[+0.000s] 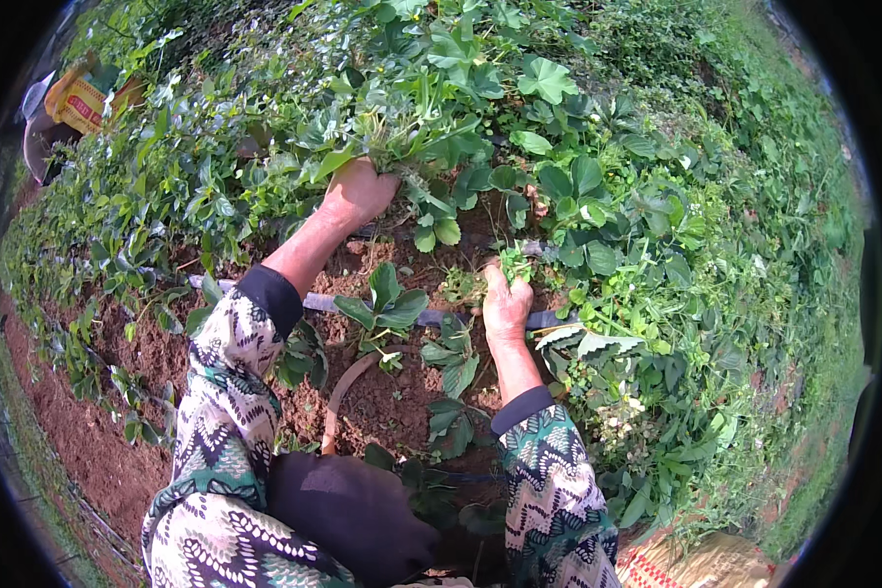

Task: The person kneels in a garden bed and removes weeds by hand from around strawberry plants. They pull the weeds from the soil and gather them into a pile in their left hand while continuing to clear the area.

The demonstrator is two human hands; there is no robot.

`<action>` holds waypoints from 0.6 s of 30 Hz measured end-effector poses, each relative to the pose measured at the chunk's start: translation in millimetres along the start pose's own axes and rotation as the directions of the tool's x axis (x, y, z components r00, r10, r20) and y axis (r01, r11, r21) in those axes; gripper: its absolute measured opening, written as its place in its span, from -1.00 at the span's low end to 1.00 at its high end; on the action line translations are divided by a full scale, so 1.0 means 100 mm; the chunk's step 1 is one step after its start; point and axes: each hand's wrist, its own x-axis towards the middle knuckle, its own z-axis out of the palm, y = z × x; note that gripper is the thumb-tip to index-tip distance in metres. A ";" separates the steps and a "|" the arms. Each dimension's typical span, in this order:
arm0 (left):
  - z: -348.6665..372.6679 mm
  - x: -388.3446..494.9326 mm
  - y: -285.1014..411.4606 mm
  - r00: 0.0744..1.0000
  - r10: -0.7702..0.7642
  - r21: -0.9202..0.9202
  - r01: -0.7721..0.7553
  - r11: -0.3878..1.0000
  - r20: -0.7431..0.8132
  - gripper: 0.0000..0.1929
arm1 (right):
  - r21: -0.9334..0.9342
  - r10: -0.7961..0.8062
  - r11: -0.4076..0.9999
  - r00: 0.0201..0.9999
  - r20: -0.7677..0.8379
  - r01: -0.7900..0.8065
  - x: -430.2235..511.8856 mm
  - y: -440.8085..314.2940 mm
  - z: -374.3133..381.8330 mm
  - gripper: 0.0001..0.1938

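Note:
My left hand [361,192] is closed around a thick bunch of weeds [393,136] at the far side of the worked strip. Its fingertips are hidden among the stems. Lower and to the right, my right hand [507,303] grips a small tuft of green weeds [514,264] just above the soil. Between my arms, a young leafy plant [386,305], which looks like strawberry, stands beside a dark irrigation pipe [430,318]. A curved, rust-brown sickle-like tool [342,389] lies on the reddish soil nearer my body, apart from both hands.
Dense weeds [676,294] cover the right side. Broad-leaved plants [547,79] grow ahead. A yellow bag bearing writing [81,103] stands at the far left. A woven sack [694,562] lies at the lower right. My dark-clothed knee [349,514] is below the tool.

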 end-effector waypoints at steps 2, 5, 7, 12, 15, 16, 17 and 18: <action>0.12 -0.24 0.25 0.965 0.229 0.035 -0.235 0.971 0.128 -0.62 | 0.455 0.263 0.841 0.956 0.129 -0.293 -0.11 -0.10 -0.10 -0.75; 0.20 -0.83 0.64 0.795 0.420 -0.376 -0.262 0.889 0.438 -0.58 | 0.648 0.244 0.669 0.931 0.271 -0.364 -0.42 -0.26 -0.38 -0.59; 0.21 -1.17 0.87 0.542 0.507 -0.405 -0.304 0.862 0.670 -0.46 | 0.526 0.189 0.787 0.937 0.293 -0.323 -0.70 -0.35 -0.63 -0.53; 0.17 -1.73 1.21 0.177 0.618 -0.622 0.444 0.645 0.766 -0.47 | 0.338 0.057 0.923 0.936 0.346 -0.182 -1.30 -0.43 -1.35 -0.42; 0.09 -1.86 1.34 0.056 0.535 -0.521 0.339 0.784 0.843 -0.50 | 0.153 0.098 0.975 0.925 0.368 -0.164 -1.46 -0.37 -1.52 -0.46; 0.05 -1.90 1.38 0.080 0.506 -0.506 0.282 0.815 0.859 -0.56 | 0.126 0.120 0.974 0.901 0.416 -0.188 -1.49 -0.36 -1.55 -0.48; 0.00 -1.91 1.40 0.081 0.455 -0.462 0.184 0.868 0.887 -0.58 | 0.081 0.147 0.976 0.881 0.449 -0.204 -1.52 -0.35 -1.56 -0.50; -0.04 -1.88 1.41 0.077 0.392 -0.397 0.077 0.915 0.917 -0.60 | 0.033 0.189 0.972 0.857 0.480 -0.233 -1.54 -0.35 -1.53 -0.51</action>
